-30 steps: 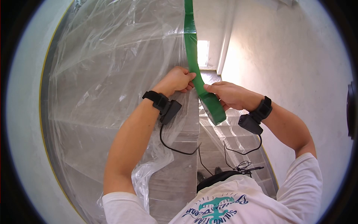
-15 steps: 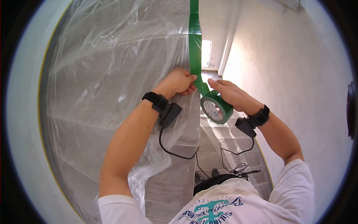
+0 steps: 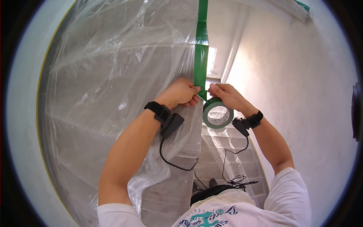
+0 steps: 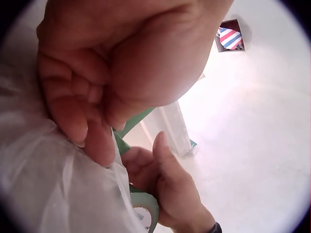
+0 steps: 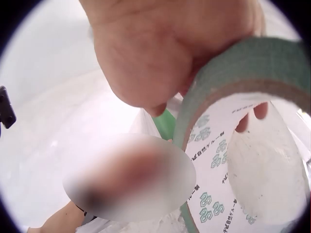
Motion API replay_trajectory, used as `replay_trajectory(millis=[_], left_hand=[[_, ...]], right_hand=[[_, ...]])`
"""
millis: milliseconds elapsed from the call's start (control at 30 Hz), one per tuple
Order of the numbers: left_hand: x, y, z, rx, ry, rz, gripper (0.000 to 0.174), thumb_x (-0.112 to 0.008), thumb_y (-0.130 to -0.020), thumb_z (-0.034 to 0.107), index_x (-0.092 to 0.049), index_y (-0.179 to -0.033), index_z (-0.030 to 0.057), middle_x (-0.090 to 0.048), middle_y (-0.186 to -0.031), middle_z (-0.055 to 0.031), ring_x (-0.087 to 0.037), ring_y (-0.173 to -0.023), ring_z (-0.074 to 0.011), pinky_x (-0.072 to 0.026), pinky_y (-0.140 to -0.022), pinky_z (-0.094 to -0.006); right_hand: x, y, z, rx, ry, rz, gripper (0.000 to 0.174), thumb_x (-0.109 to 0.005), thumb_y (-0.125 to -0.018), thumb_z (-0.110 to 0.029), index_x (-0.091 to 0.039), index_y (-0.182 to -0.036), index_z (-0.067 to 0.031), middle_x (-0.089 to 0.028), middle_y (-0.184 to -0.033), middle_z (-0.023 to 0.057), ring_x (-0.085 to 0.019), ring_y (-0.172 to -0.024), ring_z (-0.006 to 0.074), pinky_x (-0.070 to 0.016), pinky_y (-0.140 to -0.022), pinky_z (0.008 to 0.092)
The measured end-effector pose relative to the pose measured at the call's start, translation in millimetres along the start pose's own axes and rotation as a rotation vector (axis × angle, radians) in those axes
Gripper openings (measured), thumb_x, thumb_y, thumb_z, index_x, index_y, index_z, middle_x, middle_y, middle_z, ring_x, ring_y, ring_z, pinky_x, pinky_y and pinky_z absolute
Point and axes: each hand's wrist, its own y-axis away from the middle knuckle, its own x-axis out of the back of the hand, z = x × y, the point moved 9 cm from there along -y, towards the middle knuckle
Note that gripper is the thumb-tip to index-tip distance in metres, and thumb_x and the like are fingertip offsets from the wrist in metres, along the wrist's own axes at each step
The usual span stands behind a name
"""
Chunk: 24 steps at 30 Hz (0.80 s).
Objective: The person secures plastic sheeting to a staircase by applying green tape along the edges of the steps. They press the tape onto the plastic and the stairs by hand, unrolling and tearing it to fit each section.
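A strip of green tape (image 3: 201, 62) runs down the edge of a clear plastic sheet (image 3: 113, 75). My left hand (image 3: 180, 92) pinches that taped edge between thumb and fingers, where the tape folds and narrows. Close by on the right, my right hand (image 3: 228, 97) holds the green tape roll (image 3: 205, 115), its round face and hollow core turned toward me. A short twisted length of tape joins roll and strip. The right wrist view shows the roll (image 5: 243, 60) large, with printed white lining and fingertips (image 5: 261, 110) seen through its core.
Sheet-covered steps (image 3: 234, 142) lie below my hands, beside a pale wall (image 3: 295, 75) on the right. Black cables (image 3: 238, 181) hang from the wrist cameras near my waist. A small window opening (image 3: 212, 60) lets in light ahead.
My right hand has turned the tape roll so its face shows, and moved nearer my left hand. The tape between them has shortened and twisted. My left hand keeps its pinch.
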Motion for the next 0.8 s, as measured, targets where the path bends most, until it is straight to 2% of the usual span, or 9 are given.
replay_trajectory(millis=[33,100,133,233,267,467,600,667,800], left_hand=[[0.1,-0.3,-0.6,0.006,0.001,-0.001,0.029,-0.059,-0.099,0.026,-0.068,-0.096,-0.0012,-0.070,-0.080,-0.0078,-0.065,-0.064,-0.0138,-0.0529,-0.055,-0.0262],[0.4,0.0,-1.5,0.009,0.001,-0.002,0.029,-0.059,-0.099,0.026,-0.068,-0.096,-0.0012,-0.069,-0.080,-0.0077,-0.065,-0.064,-0.0138,-0.0528,-0.055,-0.0261],[-0.3,-1.1,-2.2,0.010,0.003,-0.007,0.029,-0.059,-0.099,0.026,-0.068,-0.096,-0.0012,-0.069,-0.080,-0.0078,-0.065,-0.063,-0.0139,-0.0527,-0.055,-0.0259],[-2.2,-1.8,-2.3,0.001,0.004,-0.012,0.029,-0.059,-0.099,0.026,-0.068,-0.096,-0.0012,-0.069,-0.080,-0.0081,-0.065,-0.064,-0.0142,-0.0527,-0.055,-0.0260],[-2.1,-2.6,-2.2,-0.002,0.005,-0.012,0.029,-0.059,-0.099,0.026,-0.068,-0.097,-0.0013,-0.069,-0.080,-0.0083,-0.065,-0.064,-0.0143,-0.0528,-0.055,-0.0263],[-5.9,-0.7,0.3,-0.031,0.010,-0.032,0.030,-0.059,-0.099,0.027,-0.068,-0.098,-0.0019,-0.069,-0.081,-0.0088,-0.066,-0.066,-0.0156,-0.0532,-0.057,-0.0270],[-5.5,-0.9,-1.6,-0.015,0.021,-0.031,0.031,-0.059,-0.099,0.028,-0.068,-0.098,-0.0019,-0.069,-0.081,-0.0088,-0.066,-0.067,-0.0159,-0.0532,-0.057,-0.0271],[-7.1,-1.2,0.2,-0.030,0.019,-0.037,0.031,-0.059,-0.099,0.028,-0.068,-0.097,-0.0016,-0.069,-0.081,-0.0086,-0.066,-0.067,-0.0159,-0.0533,-0.057,-0.0274],[-9.8,-2.5,-0.7,-0.038,0.011,-0.041,0.032,-0.058,-0.099,0.029,-0.068,-0.097,-0.0014,-0.069,-0.081,-0.0086,-0.067,-0.067,-0.0163,-0.0533,-0.057,-0.0274]], right_hand=[[-2.5,-4.3,1.8,-0.003,-0.004,-0.006,0.061,-0.052,-0.100,-0.051,-0.071,-0.096,0.0067,-0.065,-0.080,0.0066,-0.057,-0.076,0.0125,-0.0479,-0.070,0.0291],[6.8,-11.3,-25.9,0.271,-0.111,0.108,0.048,-0.053,-0.102,-0.041,-0.066,-0.112,0.0043,-0.068,-0.097,0.0064,-0.062,-0.090,0.0121,-0.0492,-0.087,0.0279],[9.9,-19.2,-29.1,0.258,-0.082,0.096,0.041,-0.054,-0.102,-0.036,-0.067,-0.110,0.0025,-0.069,-0.098,0.0060,-0.064,-0.093,0.0128,-0.0491,-0.091,0.0294],[6.1,-32.5,-39.3,0.249,-0.335,0.100,0.040,-0.056,-0.100,-0.034,-0.070,-0.107,0.0033,-0.069,-0.094,0.0053,-0.063,-0.090,0.0151,-0.0504,-0.084,0.0322],[5.3,-40.5,-33.2,0.203,-0.388,0.077,0.039,-0.059,-0.099,-0.033,-0.069,-0.109,0.0035,-0.070,-0.099,0.0086,-0.065,-0.095,0.0169,-0.0514,-0.089,0.0342],[-12.4,-41.5,-31.4,0.071,-0.592,-0.080,0.044,-0.062,-0.098,-0.036,-0.062,-0.118,0.0025,-0.066,-0.105,0.0083,-0.063,-0.097,0.0177,-0.0512,-0.089,0.0352],[-16.1,-51.8,-35.9,0.047,-0.761,-0.060,0.036,-0.060,-0.100,-0.035,-0.065,-0.110,-0.0011,-0.068,-0.100,0.0054,-0.064,-0.096,0.0147,-0.0525,-0.087,0.0332],[-12.4,-49.2,-44.2,0.033,-0.758,0.042,0.036,-0.063,-0.098,-0.035,-0.065,-0.109,-0.0004,-0.068,-0.100,0.0069,-0.065,-0.094,0.0158,-0.0533,-0.084,0.0325],[-10.7,-54.4,-45.7,-0.004,-0.737,0.081,0.038,-0.071,-0.092,-0.029,-0.065,-0.111,0.0033,-0.068,-0.099,0.0098,-0.065,-0.088,0.0183,-0.0526,-0.080,0.0325]])
